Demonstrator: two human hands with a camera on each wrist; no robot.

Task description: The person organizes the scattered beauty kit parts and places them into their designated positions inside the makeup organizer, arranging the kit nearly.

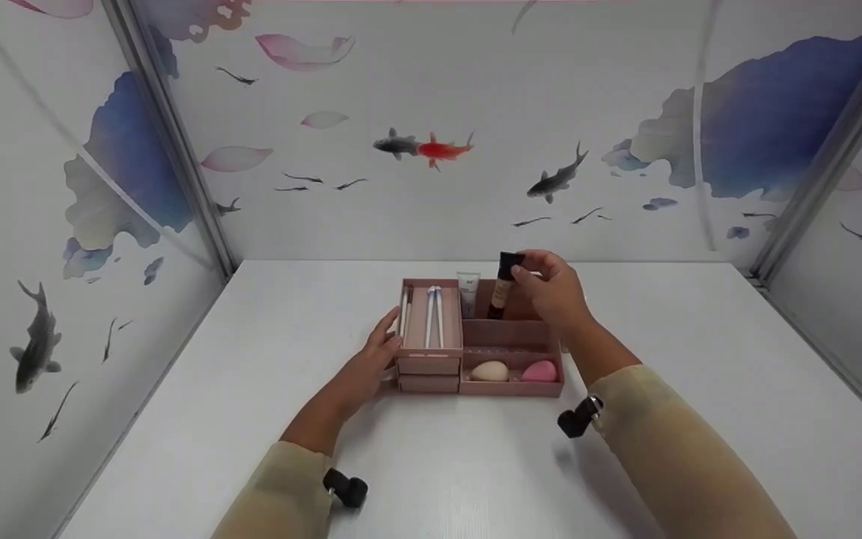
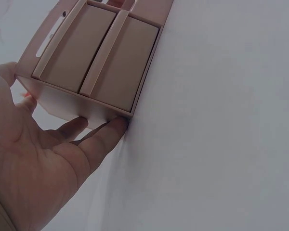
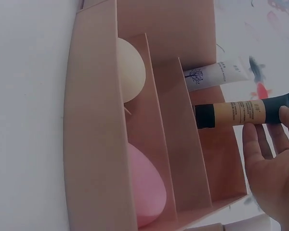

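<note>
A pink makeup organizer [image 1: 431,364] stands on the table. My right hand [image 1: 554,292] pinches a tan and black cosmetic tube [image 3: 236,113] by its black end, its other black end down at the organizer's back compartment. Beside it in that compartment stands a white tube [image 1: 468,292]. The fingers of my left hand [image 2: 53,154] touch the organizer's left side, next to its two drawers [image 2: 118,62]. A cream makeup sponge [image 1: 490,371] and a pink makeup sponge [image 1: 539,371] lie in the front compartment. Slim white sticks [image 1: 435,314] lie in the top left tray.
The white table [image 1: 446,457] reaches back to a patterned wall [image 1: 446,202], with panels on both sides. Partly hidden by the right arm, a pale object [image 3: 248,224] shows at the organizer's right side.
</note>
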